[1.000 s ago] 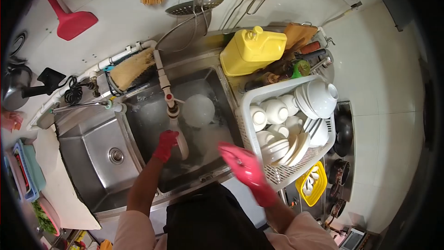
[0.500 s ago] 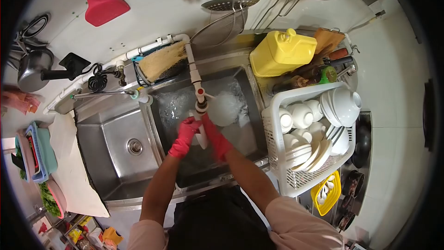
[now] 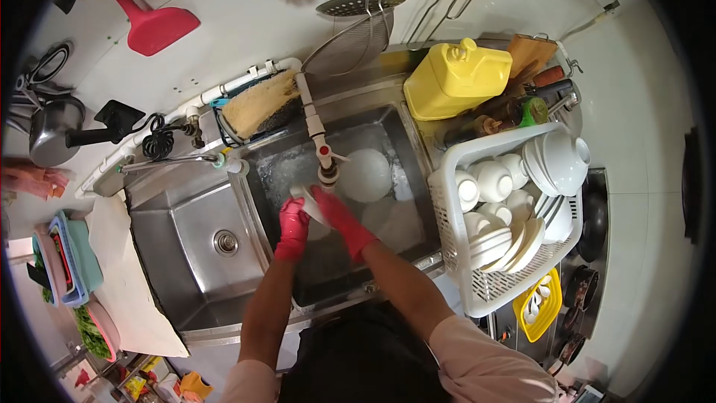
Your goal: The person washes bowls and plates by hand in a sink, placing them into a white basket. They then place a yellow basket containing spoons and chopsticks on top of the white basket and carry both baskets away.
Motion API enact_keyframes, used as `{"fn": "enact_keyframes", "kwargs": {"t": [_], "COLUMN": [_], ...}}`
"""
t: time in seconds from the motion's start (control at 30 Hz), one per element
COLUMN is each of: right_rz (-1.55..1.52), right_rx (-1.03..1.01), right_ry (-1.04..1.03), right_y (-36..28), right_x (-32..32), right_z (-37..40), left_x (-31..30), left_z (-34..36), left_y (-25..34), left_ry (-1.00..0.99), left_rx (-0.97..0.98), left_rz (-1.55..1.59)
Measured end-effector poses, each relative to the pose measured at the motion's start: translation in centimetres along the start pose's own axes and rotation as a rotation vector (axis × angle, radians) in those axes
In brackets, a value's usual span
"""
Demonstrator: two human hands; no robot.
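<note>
Both hands wear red rubber gloves over the right basin of the sink. My left hand [image 3: 293, 227] is closed on the near left edge of a white dish [image 3: 307, 204], which is tilted. The fingers of my right hand [image 3: 335, 216] are pressed on the dish's other side, just below the tap [image 3: 326, 164] with the red dot. Water fills the basin [image 3: 328, 276], and in it lie a round white bowl [image 3: 365, 175] and other pale dishes [image 3: 391, 222], blurred by the water.
On the right, a white rack [image 3: 450, 227] holds bowls and plates. Behind it stand a yellow jug [image 3: 456, 82] and bottles. An unfilled steel basin [image 3: 198, 246] is on the left. A loofah-like scrubber [image 3: 261, 104] sits behind the tap; strainers hang above.
Both hands have moved slightly left with the dish, which is turned to a flatter angle. The whole view has shifted a little.
</note>
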State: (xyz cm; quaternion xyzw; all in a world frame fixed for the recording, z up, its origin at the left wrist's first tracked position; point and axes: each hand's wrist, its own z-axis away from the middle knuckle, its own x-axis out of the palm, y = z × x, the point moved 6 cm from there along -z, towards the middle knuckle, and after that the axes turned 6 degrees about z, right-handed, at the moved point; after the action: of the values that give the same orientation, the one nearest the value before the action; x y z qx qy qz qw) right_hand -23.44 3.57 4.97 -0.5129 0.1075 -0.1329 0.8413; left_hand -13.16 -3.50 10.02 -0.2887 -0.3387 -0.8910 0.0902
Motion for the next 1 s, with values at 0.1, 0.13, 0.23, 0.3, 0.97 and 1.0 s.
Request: {"fn": "enact_keyframes", "kwargs": {"t": [0.1, 0.13, 0.23, 0.3, 0.97, 1.0], "right_rz": [0.421, 0.538, 0.66, 0.595, -0.614, -0.148], "right_rx": [-0.329, -0.388, -0.417, -0.293, 0.237, 0.122], "right_ry": [0.214, 0.274, 0.354, 0.403, 0.531, 0.508], "right_y": [-12.0, -12.8, -10.8, -8.0, 0.4, -0.7], "right_x": [-1.6, -1.7, -3.2, -4.7, -2.0, -2.5], "right_z": [6.2, 7.3, 8.5, 8.0, 2.2, 2.0], "left_x": [-1.1, -1.2, -3.3, 2.1, 4.1, 3.9], "left_z": [-2.3, -2.3, -5.9, -1.7, 6.8, 7.6], "left_y": [-0.4, -1.1, -5.4, -3.0, 0.4, 1.3], "left_ry": [-0.103, -0.102, -0.187, -0.101, -0.797, -0.741], "left_rx": [0.018, -0.048, -0.203, -0.169, 0.314, 0.408], "left_rz": [0.319, 0.298, 0.462, 0.168, -1.542, -1.663]}}
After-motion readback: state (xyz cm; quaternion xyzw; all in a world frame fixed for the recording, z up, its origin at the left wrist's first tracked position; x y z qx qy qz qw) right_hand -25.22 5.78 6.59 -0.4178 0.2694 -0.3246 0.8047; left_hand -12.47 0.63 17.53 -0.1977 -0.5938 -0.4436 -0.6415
